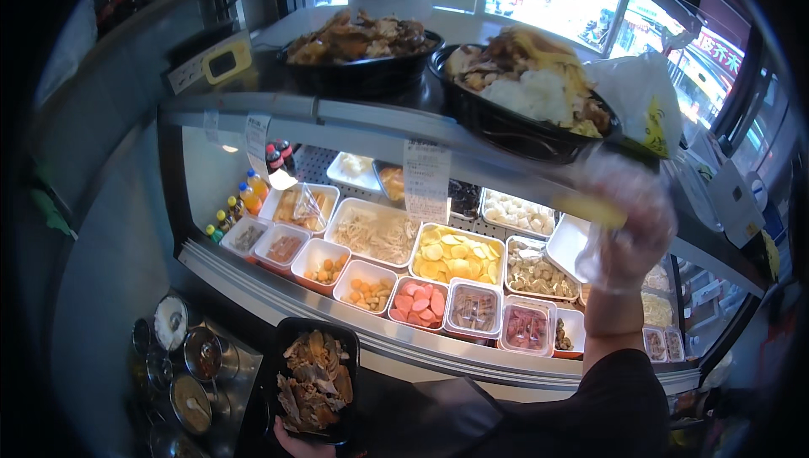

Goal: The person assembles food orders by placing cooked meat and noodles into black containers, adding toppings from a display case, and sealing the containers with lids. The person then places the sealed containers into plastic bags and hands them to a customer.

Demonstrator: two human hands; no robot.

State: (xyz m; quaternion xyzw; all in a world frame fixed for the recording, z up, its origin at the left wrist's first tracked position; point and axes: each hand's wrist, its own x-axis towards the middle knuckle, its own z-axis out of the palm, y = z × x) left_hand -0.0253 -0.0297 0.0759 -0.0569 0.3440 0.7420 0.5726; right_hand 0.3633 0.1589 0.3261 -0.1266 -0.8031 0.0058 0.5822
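Note:
Low on the left, my left hand (299,443) grips the near edge of a black plastic tray (352,357) filled with browned, shredded meat (313,386). My right hand (625,218), in a clear plastic glove, is raised in front of the display case, just below a black bowl (506,131). Motion smears its fingers, but a yellowish strip of food (594,210) shows in its grasp. White rice (533,97), meat and yellowish pieces are heaped in that bowl. To its left, a second black bowl (354,72) holds chopped brown meat.
Inside the glass-fronted case (253,298) stand several white tubs, including yellow slices (455,254), pink slices (416,301) and pale shreds (371,230). A white plastic bag (640,96) sits beside the right bowl. Metal pots (192,399) stand at lower left.

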